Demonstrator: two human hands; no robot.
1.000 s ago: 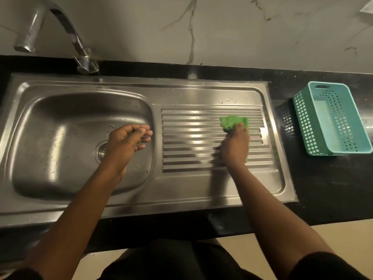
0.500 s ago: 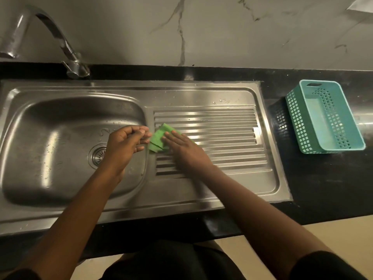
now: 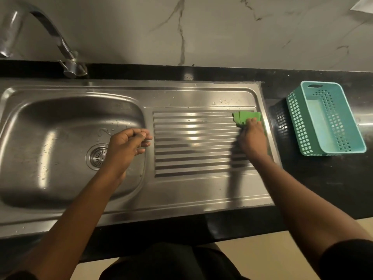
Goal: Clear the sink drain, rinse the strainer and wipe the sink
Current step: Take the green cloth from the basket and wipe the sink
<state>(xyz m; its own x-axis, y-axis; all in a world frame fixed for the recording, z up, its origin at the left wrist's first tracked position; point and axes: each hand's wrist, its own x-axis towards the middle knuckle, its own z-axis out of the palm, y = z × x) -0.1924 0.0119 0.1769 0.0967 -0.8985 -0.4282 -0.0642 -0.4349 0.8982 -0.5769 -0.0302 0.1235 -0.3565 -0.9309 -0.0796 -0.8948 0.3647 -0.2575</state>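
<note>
A steel sink (image 3: 24,122) with a ribbed drainboard (image 3: 193,142) fills the counter. The round metal strainer (image 3: 98,156) sits in the drain hole of the basin, partly hidden by my left hand. My right hand (image 3: 252,140) presses a folded green cloth (image 3: 243,117) flat on the far right corner of the drainboard. My left hand (image 3: 127,146) hovers over the basin's right side with its fingers curled together, and nothing shows in it.
A curved steel tap (image 3: 66,51) stands behind the basin at the left. A teal perforated plastic basket (image 3: 325,120) lies on the black counter (image 3: 323,188) to the right of the sink. A marble wall rises behind.
My right hand has slid the green cloth from the left end of the drainboard to its far right corner. My left hand has stayed over the basin.
</note>
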